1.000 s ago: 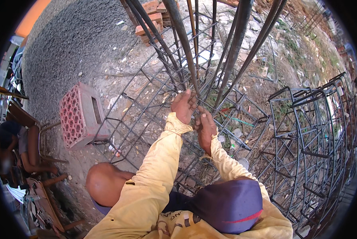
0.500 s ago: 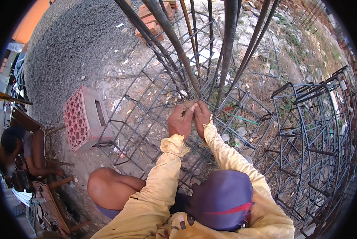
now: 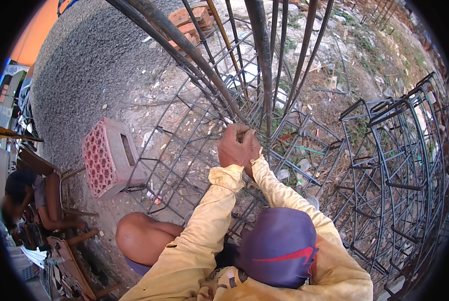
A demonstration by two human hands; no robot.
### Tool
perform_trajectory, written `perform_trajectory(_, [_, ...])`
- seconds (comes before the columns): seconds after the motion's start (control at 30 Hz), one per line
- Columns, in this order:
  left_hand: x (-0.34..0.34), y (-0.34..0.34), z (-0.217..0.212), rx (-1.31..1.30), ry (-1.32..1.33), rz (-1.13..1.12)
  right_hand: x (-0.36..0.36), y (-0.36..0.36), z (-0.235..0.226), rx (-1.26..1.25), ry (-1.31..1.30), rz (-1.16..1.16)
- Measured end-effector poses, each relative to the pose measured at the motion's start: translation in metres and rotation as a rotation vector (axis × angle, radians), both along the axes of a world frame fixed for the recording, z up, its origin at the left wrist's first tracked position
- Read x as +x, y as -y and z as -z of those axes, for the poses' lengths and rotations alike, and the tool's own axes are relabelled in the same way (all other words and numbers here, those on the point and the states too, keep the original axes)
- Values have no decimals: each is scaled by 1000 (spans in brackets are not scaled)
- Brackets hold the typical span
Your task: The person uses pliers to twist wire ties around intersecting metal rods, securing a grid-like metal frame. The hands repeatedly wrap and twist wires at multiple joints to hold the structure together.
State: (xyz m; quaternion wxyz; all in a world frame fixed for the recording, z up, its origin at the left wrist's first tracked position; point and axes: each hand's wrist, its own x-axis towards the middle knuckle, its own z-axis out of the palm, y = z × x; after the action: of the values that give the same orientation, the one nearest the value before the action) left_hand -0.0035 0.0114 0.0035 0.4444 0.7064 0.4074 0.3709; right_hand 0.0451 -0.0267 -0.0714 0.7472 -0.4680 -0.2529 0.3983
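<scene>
My left hand (image 3: 232, 147) and my right hand (image 3: 253, 151) meet over the rebar grid, just in front of the foot of the upright steel bars (image 3: 266, 75). Both have closed, pinching fingers. Anything between the fingertips is hidden or too thin to make out. The left hand partly overlaps the right. Beneath and around them lies a rebar mat (image 3: 184, 133) of crossed dark rods. Yellow sleeves cover both my forearms.
A pinkish plastic crate (image 3: 109, 158) stands at the left beside the mat. Bent rebar cages (image 3: 390, 165) rise on the right. Behind are a gravel pile (image 3: 89, 65) and stacked bricks (image 3: 187, 25). Another person (image 3: 44, 195) sits at the far left by wooden pieces.
My hands have drawn closer together, with the left now overlapping the right. The view has shifted slightly, so the upright bars appear farther left and the crate sits a little lower.
</scene>
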Motion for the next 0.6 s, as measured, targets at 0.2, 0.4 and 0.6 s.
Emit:
perform_trajectory(0.2, [6,-30,-18,-72,-243,54,-10,-9,5,14,-1,36])
perform_trajectory(0.4, [32,-46,-13,276,-329,35,-3,-2,30,-99,-118,23])
perform_trajectory(0.6, [26,-54,-16,413,-458,132,2,6,25,-175,39,16])
